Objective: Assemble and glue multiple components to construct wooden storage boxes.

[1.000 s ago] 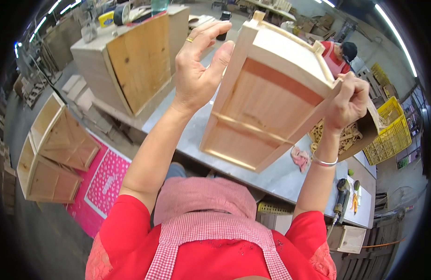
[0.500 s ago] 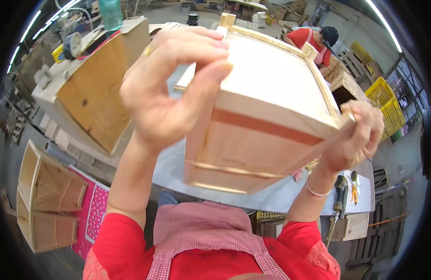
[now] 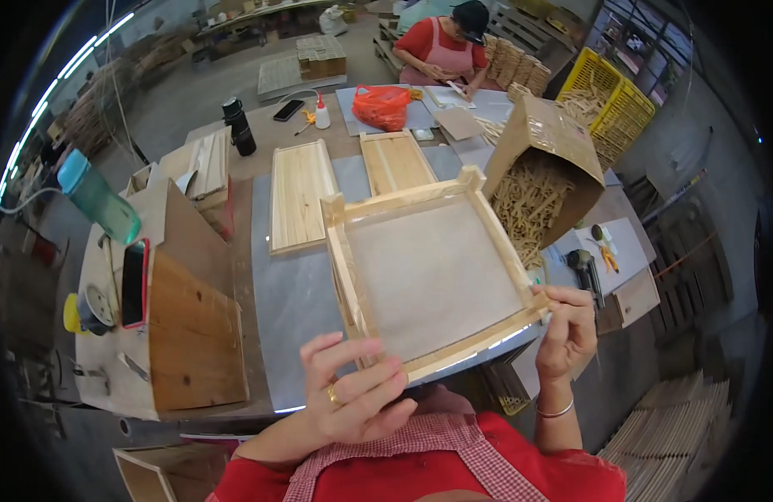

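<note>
Tray [image 3: 432,276] of pale wood, square and shallow with raised slat sides and short corner posts, sits level just above the near edge of the grey table [image 3: 294,293]. The left hand [image 3: 353,393] grips its near rim at about seven o'clock, fingers curled over the slat; the right hand [image 3: 566,330] pinches the corner at four o'clock.

At eleven o'clock two flat wooden panels [image 3: 301,197] lie side by side on the table. At nine o'clock stands a wooden box [image 3: 190,335] with a red-edged phone [image 3: 135,283] on top, and a teal bottle [image 3: 98,197] beyond it. At two o'clock a tipped cardboard box [image 3: 545,142] spills wooden sticks. At twelve, across the table, a person in a red shirt [image 3: 449,42] works near an orange bag [image 3: 382,105]. Yellow crates [image 3: 608,96] and stacked wood fill the workshop behind.
</note>
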Tool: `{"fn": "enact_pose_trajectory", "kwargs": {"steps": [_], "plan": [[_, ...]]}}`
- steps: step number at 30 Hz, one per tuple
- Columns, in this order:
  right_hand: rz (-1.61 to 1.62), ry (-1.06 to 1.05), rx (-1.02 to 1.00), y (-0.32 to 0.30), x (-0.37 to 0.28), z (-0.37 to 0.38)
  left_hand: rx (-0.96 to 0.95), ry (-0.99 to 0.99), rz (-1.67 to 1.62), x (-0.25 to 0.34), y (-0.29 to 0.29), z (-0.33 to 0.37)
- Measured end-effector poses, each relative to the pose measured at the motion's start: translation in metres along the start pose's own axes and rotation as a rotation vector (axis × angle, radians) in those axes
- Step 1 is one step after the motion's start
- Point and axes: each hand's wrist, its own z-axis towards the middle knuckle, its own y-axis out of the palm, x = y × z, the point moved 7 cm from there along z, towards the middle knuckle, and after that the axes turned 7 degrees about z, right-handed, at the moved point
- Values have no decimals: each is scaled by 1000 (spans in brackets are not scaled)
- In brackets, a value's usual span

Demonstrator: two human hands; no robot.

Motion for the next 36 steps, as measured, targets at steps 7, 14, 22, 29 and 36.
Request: {"fn": "enact_pose_trajectory", "kwargs": {"steps": [7,14,22,29,36], "plan": [[39,172,35,2,1,7,-115,12,-6,-6,-2,14],[146,235,-226,-10,0,32,-154,-99,24,-1,-14,37],[301,310,-207,72,121,103,326,-931,-202,-152,34,47],[400,487,-274,130,172,105,79,-1108,-303,-168,72,50],[397,449,-201,124,168,104,81,-1075,-293,-173,73,58]]}}
